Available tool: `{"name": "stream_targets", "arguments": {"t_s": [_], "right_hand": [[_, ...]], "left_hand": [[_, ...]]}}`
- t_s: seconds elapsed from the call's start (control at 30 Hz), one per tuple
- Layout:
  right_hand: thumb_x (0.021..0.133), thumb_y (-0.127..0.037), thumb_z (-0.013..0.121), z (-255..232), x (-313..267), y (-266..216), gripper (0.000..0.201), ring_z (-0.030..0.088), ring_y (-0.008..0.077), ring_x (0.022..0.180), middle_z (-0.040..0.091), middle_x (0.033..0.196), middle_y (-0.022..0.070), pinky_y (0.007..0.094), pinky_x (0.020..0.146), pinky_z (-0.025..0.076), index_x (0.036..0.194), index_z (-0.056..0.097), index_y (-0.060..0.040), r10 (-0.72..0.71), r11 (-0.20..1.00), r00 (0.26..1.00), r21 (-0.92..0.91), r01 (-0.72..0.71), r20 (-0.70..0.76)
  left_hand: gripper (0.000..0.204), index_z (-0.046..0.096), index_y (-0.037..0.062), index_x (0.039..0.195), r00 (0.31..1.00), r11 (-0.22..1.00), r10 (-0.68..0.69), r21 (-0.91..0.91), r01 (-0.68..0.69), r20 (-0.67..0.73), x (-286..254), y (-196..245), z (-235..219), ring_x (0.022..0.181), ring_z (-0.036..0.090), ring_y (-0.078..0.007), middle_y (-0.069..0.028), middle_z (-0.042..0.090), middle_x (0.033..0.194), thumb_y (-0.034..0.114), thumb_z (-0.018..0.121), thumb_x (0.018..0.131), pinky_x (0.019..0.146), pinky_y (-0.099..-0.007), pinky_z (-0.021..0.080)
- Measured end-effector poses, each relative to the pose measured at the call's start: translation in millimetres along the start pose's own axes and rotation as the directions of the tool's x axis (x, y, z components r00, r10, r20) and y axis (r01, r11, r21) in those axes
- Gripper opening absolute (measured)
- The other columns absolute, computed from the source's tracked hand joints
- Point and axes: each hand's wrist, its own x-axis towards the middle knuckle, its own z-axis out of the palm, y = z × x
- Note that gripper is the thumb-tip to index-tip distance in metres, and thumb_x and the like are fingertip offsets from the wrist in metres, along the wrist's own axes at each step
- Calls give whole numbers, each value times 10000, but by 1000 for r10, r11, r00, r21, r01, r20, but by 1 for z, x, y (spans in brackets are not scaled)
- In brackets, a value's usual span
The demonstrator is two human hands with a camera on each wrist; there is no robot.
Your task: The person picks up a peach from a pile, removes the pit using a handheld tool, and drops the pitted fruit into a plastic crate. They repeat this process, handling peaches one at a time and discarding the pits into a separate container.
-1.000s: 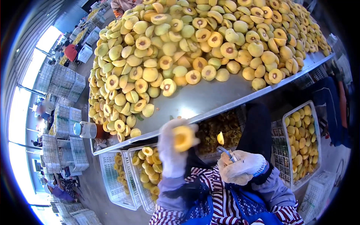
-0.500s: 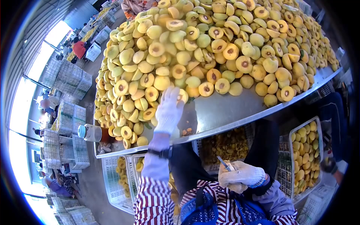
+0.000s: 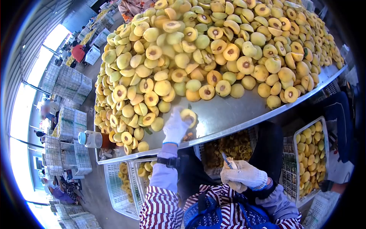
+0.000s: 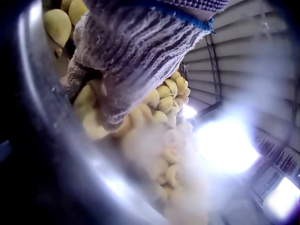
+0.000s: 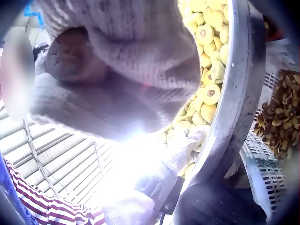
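While crates (image 3: 68, 82) flank the metal table (image 3: 221, 110), left grip (image 3: 175, 125) pinches fruit (image 3: 189, 116), right (image 3: 244, 175) a tool (image 3: 227, 161).

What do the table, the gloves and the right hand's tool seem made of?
Table: smooth metal, perhaps stainless steel; light glares off it. Gloves: matte knitted yarn, maybe cotton; ribbing shows up close. Tool: probably metal, grey with slight sheen, but too small to confirm.

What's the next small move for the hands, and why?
Probably bring the fruit piece toward the tool: the left hand already grips the piece over the table, while the right hand holds the tool, its tip sticking out with no fruit on it.
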Motion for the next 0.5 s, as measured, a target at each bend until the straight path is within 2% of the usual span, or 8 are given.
{"name": "stream_targets", "arguments": {"t_s": [0.03,0.13,0.17,0.27,0.33,0.4,0.47,0.5], "right_hand": [[944,-352,635,2,1,0,270,456,43,432,517,574,-21,192,371,322,904,570,-94,-24,1000,999,-17,24,-25],[936,-334,640,9,5,3,249,448,30,438,525,592,-25,189,381,329,984,556,-105,-28,999,994,-26,25,-107],[936,-329,642,11,6,3,256,448,28,441,528,598,-24,189,384,330,1022,558,-103,-28,999,990,-27,25,-135],[939,-324,642,18,5,-3,372,447,24,454,536,618,-25,181,399,335,1214,549,-92,-45,999,972,-37,38,-232],[941,-321,640,21,7,-5,410,449,26,455,534,618,-25,177,402,336,1261,540,-84,-79,996,963,-56,66,-257],[935,-320,648,25,8,-5,378,487,43,468,557,629,-16,194,434,380,1209,577,-70,-114,988,946,-132,77,-303],[928,-327,655,24,15,3,370,508,54,478,572,637,-8,209,455,403,1182,601,-63,-179,977,934,-169,132,-308],[916,-355,663,26,15,1,378,545,69,502,598,651,-2,230,500,443,1153,627,-62,-137,974,932,-217,65,-335]], "left_hand": [[507,572,131,1222,999,999,-38,-4,39,25,-5,0,9,1068,641,-348,-204,634,1181,365,730,801,923,-419,492],[560,567,122,1260,997,972,70,-226,-62,26,-21,-5,16,1058,647,-341,-184,638,1179,357,748,785,928,-407,495],[586,559,105,1286,987,939,-43,-332,92,152,-16,-14,21,1027,660,-282,-154,653,1155,328,761,783,914,-368,503],[486,548,57,1275,980,823,10,-558,105,199,-45,22,-3,997,607,-121,-59,645,1110,154,721,832,842,-259,513],[432,553,38,1275,971,667,34,-729,154,237,-74,47,-17,989,605,-129,-66,642,1109,232,661,904,854,-258,499],[446,549,24,1283,960,471,87,-860,195,265,-96,57,-21,998,603,-134,-75,642,1121,310,625,949,881,-261,488],[445,545,23,1295,961,320,166,-934,160,221,-111,59,-12,1035,580,-139,-80,619,1152,363,537,1009,902,-265,473],[450,545,22,1295,960,262,195,-954,144,199,-117,61,-10,1046,577,-140,-82,616,1160,373,525,1014,906,-268,472]]}}
